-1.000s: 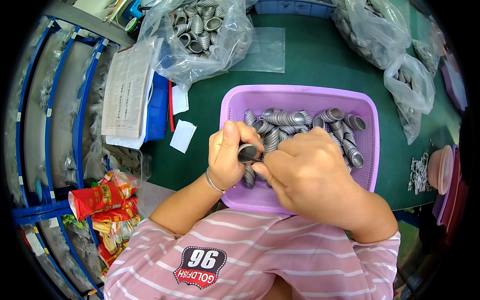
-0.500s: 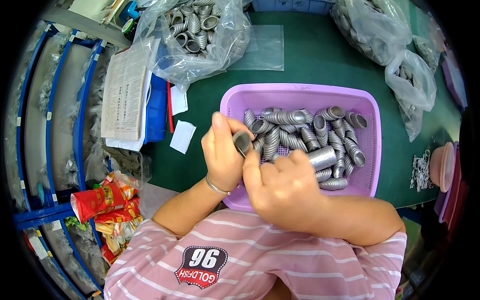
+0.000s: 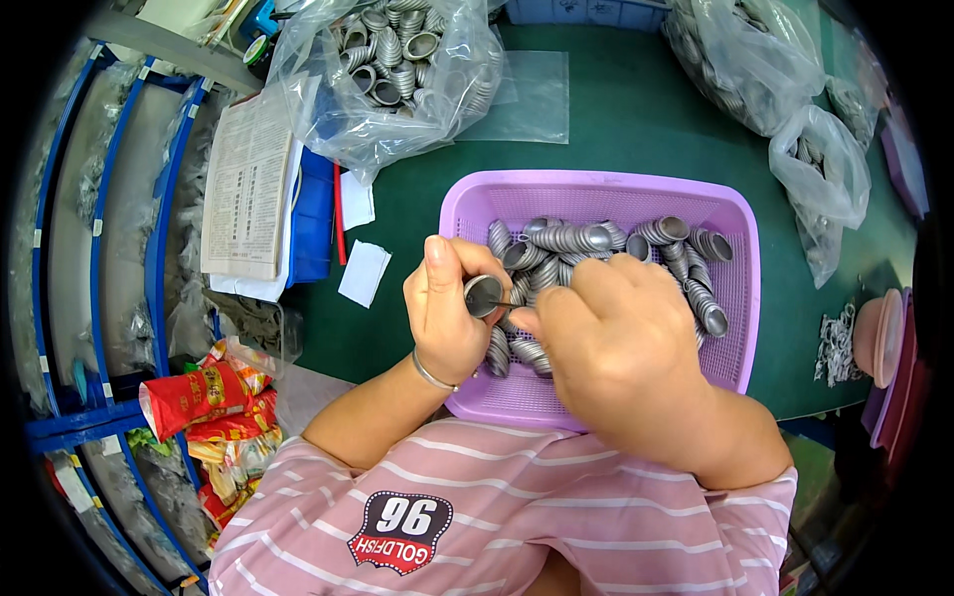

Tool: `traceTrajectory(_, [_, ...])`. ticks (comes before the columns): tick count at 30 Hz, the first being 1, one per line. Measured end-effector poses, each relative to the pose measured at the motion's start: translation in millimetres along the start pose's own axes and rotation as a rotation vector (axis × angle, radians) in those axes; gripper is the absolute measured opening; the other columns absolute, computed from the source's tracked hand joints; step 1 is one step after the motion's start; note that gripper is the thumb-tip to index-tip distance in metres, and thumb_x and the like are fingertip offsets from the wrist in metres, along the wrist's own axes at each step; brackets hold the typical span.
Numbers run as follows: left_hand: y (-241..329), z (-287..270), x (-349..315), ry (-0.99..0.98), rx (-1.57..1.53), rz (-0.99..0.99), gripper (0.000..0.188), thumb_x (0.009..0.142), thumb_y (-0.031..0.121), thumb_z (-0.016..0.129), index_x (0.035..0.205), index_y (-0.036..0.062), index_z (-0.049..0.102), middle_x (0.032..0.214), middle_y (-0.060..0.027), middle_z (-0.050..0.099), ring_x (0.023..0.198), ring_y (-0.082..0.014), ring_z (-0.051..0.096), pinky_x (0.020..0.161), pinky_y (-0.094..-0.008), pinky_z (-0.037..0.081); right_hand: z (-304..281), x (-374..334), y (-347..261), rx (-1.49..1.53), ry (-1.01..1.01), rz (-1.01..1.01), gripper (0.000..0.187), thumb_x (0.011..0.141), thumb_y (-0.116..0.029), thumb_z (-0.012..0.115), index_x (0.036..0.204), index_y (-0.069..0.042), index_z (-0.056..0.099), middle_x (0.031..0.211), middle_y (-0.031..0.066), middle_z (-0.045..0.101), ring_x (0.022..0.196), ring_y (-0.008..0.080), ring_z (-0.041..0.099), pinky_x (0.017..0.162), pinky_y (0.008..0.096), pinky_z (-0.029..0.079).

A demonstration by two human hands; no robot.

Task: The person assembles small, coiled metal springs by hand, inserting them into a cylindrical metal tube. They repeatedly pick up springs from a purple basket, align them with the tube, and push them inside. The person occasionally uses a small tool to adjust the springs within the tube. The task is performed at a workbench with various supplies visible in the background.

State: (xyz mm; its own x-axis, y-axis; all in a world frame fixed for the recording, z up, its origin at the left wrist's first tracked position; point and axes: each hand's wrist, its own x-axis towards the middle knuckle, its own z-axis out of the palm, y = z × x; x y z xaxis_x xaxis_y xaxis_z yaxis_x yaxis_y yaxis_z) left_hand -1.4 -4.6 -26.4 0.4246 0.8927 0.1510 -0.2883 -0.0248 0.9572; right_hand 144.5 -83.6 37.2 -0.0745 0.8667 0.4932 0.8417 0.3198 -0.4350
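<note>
My left hand is closed around a grey ribbed metal sleeve, its round open end tilted up. A thin dark rod runs from my right hand to the rim of that sleeve. The right fingers are curled round the tool, so its handle is hidden; whether the tip touches the sleeve's inner wall cannot be made out. Both hands are over the near part of a purple plastic basket, where many similar ribbed sleeves lie in a loose heap.
On the green table lie clear bags of ribbed parts, one bag at the back left and others at the back right. A blue tray with papers stands left. Blue-edged shelving and red packets are further left.
My right hand has moved right and turned, drawing the rod partly away from the sleeve's opening. The tool's silver cylindrical handle, visible before, is now hidden. The left hand keeps holding the sleeve.
</note>
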Motion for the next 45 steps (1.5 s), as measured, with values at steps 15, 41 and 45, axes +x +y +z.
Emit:
traceTrajectory(15, [-3.9,-2.5,-4.6,-0.019,0.096,0.034,0.058,0.106,0.035,0.024,0.077,-0.0019,0.057,0.068,-0.0092,0.058,0.053,-0.0098,0.048,0.054,-0.0231,0.039,6.5,-1.5,-3.6,0.114,-0.064,0.072,0.024,0.076,-0.012,0.071,0.062,-0.006,0.053,0.055,0.009,0.051,0.046,0.027,0.053,0.043,0.0376,0.042])
traceTrajectory(41, [4.0,-2.1,-3.9,-0.114,0.08,-0.091,0.058,0.105,0.039,0.024,0.072,0.0005,0.053,0.056,-0.0086,0.049,0.046,-0.0115,0.041,0.044,-0.0251,0.033,7.6,15.1,25.7,0.731,-0.423,0.408,0.024,0.084,-0.02,0.064,0.067,-0.002,0.065,0.065,0.0179,0.06,0.062,0.0361,0.061,0.059,0.044,0.049])
traceTrajectory(45, [3.2,0.5,-1.3,-0.092,0.143,-0.084,0.056,0.105,0.038,0.027,0.074,0.0008,0.055,0.059,-0.0042,0.052,0.047,-0.0068,0.044,0.044,-0.0212,0.035,11.2,-0.1,18.4,0.255,-0.191,0.119,0.018,0.083,-0.016,0.065,0.072,-0.003,0.062,0.063,0.0085,0.055,0.057,0.0264,0.057,0.051,0.037,0.042])
